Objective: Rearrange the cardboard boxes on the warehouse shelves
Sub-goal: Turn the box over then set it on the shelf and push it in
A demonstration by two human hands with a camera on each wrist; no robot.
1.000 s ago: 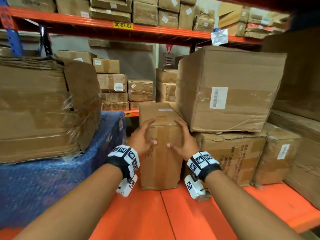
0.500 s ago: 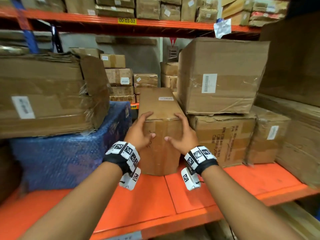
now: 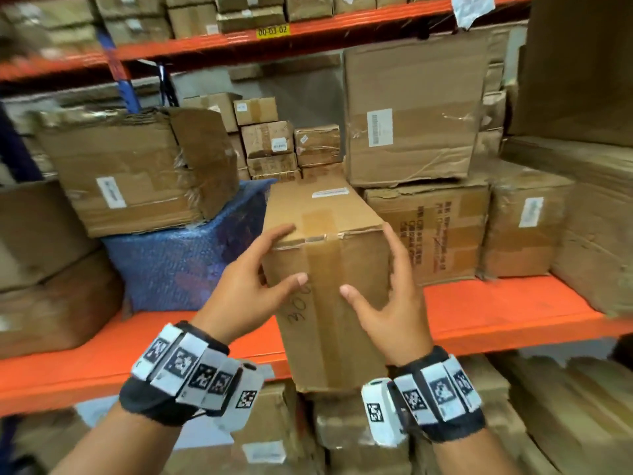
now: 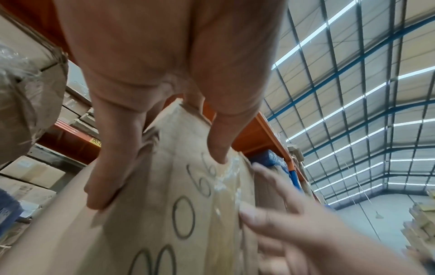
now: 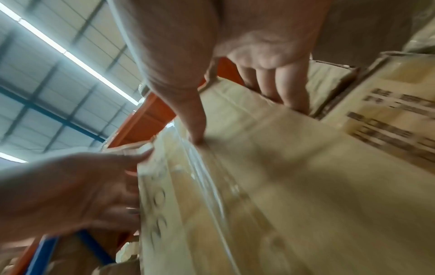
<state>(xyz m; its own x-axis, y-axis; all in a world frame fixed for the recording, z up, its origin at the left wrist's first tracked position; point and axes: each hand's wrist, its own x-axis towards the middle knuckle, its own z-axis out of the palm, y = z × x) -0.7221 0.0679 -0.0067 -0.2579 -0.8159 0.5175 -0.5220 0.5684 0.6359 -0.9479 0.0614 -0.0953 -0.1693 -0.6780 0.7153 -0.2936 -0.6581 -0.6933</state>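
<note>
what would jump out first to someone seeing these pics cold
Two hands, left and right, grip a tall taped box at centre, its lower end jutting past the orange shelf edge. To its left sits a blue wrapped bundle; to its right, a big barcoded box tops a stack.

Right hand and left hand clasp the taped cardboard box.

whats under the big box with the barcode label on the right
The big box sits on a printed carton on the orange shelf. The carton's top is covered, and its left edge hides behind the held box.
</note>
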